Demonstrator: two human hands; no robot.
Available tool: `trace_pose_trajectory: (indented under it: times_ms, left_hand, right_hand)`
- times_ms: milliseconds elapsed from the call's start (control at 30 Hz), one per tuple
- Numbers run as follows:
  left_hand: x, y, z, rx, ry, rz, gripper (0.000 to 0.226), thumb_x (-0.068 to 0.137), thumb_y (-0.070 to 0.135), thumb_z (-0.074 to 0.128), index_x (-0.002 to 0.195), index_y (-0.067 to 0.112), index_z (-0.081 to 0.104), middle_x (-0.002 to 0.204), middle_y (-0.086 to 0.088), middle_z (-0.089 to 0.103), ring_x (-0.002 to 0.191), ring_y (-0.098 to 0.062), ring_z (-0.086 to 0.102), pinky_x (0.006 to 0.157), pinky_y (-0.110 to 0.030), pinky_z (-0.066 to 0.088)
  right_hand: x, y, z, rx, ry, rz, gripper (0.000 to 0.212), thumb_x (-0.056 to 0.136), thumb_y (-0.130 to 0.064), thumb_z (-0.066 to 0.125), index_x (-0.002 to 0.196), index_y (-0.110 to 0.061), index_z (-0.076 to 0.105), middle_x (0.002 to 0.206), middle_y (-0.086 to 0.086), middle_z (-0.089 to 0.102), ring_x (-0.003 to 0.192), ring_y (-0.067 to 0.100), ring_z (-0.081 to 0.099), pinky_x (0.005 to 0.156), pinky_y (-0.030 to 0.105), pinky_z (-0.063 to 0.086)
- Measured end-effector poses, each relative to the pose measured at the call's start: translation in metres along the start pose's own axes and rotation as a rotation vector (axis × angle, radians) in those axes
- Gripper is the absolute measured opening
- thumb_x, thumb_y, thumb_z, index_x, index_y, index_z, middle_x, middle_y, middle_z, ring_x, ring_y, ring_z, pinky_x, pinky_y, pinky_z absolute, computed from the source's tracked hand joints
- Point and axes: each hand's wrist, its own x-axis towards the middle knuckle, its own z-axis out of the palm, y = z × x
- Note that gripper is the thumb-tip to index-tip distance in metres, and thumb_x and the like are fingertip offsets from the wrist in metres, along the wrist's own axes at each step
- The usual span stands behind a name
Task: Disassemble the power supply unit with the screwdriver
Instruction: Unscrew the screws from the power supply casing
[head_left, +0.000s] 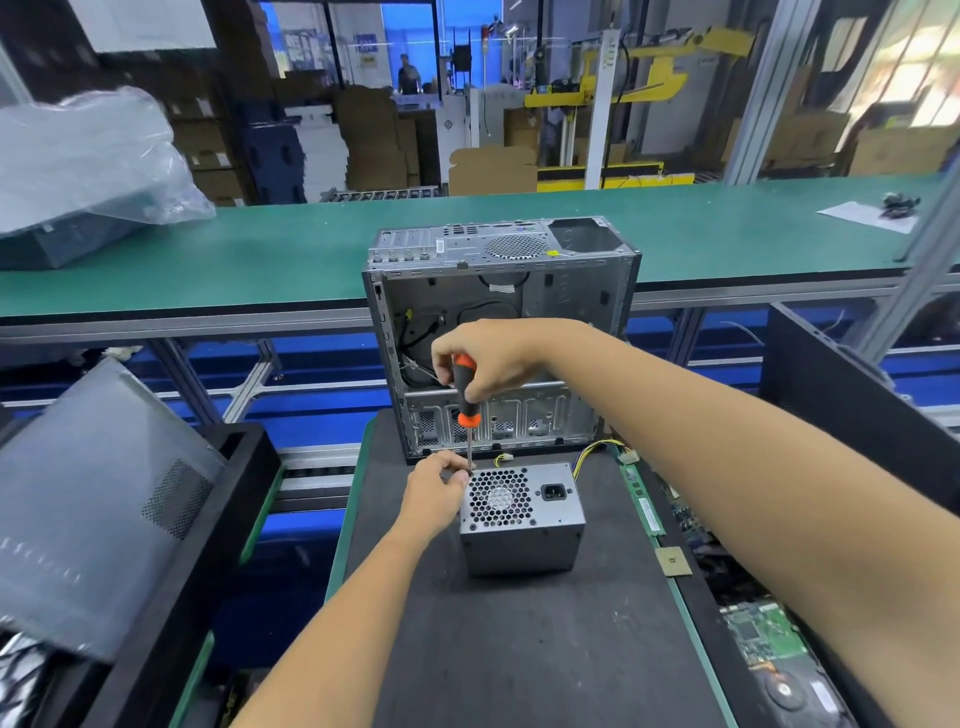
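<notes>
Slip risk — your right hand (491, 364) grips the screwdriver (466, 395) upright; left hand (434, 491) pinches its shaft at the power supply unit (522, 519) corner — tilt and the tip jumps.

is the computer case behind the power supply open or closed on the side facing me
Open. The computer case has no side panel on the near face: its bare metal interior and loose cables show behind the right hand.

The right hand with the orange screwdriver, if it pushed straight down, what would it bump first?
Likely the power supply unit. The right hand holds the screwdriver upright, tip at the unit's top left corner, beside the left hand fingers. Exact contact is hard to tell.
</notes>
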Motion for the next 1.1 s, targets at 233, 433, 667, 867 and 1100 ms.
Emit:
trace_pose_trajectory:
  times_ms: [233, 433, 667, 867, 1100]
  left_hand:
    - [0.0, -0.001, 0.001, 0.005, 0.009, 0.009, 0.024, 0.092, 0.011, 0.053, 0.083, 0.03, 0.063, 0.078, 0.005, 0.059, 0.055, -0.008, 0.047, 0.051, -0.02, 0.04]
    - [-0.004, 0.0, 0.0, 0.01, 0.015, 0.048, 0.022, 0.093, 0.008, 0.053, 0.091, 0.028, 0.06, 0.088, 0.006, 0.061, 0.068, -0.007, 0.052, 0.061, -0.019, 0.042]
    - [-0.007, 0.003, -0.001, 0.075, -0.004, 0.099, 0.023, 0.092, 0.005, 0.05, 0.082, 0.026, 0.054, 0.083, 0.007, 0.059, 0.071, -0.007, 0.05, 0.061, -0.02, 0.041]
    - [-0.01, 0.006, -0.001, 0.109, -0.019, 0.123, 0.027, 0.093, 0.006, 0.048, 0.08, 0.029, 0.053, 0.08, 0.007, 0.056, 0.066, -0.007, 0.047, 0.057, -0.017, 0.038]
    - [-0.011, 0.006, 0.001, 0.098, -0.011, 0.127, 0.022, 0.094, 0.005, 0.048, 0.086, 0.024, 0.056, 0.085, 0.007, 0.058, 0.071, -0.007, 0.051, 0.057, -0.017, 0.038]
  right_hand:
    - [0.007, -0.004, 0.005, -0.329, 0.095, 0.214, 0.051, 0.101, -0.045, 0.036, 0.07, -0.007, 0.051, 0.067, 0.009, 0.055, 0.051, 0.024, 0.058, 0.049, 0.029, 0.037]
    - [0.007, -0.003, 0.001, -0.146, 0.007, -0.02, 0.018, 0.091, -0.021, 0.063, 0.105, -0.013, 0.057, 0.088, -0.004, 0.059, 0.075, 0.013, 0.058, 0.06, 0.025, 0.039]
    - [0.007, -0.003, 0.006, -0.077, 0.057, 0.064, 0.018, 0.088, -0.031, 0.061, 0.087, -0.014, 0.055, 0.08, -0.001, 0.062, 0.066, 0.019, 0.067, 0.061, 0.033, 0.05]
    - [0.009, -0.003, 0.007, -0.19, 0.065, 0.074, 0.025, 0.099, -0.029, 0.045, 0.092, -0.007, 0.053, 0.083, 0.006, 0.064, 0.063, 0.022, 0.067, 0.06, 0.03, 0.048]
    - [-0.006, -0.004, 0.005, -0.081, 0.008, 0.034, 0.013, 0.082, -0.013, 0.062, 0.093, -0.015, 0.055, 0.094, 0.005, 0.063, 0.079, 0.022, 0.06, 0.064, 0.032, 0.048]
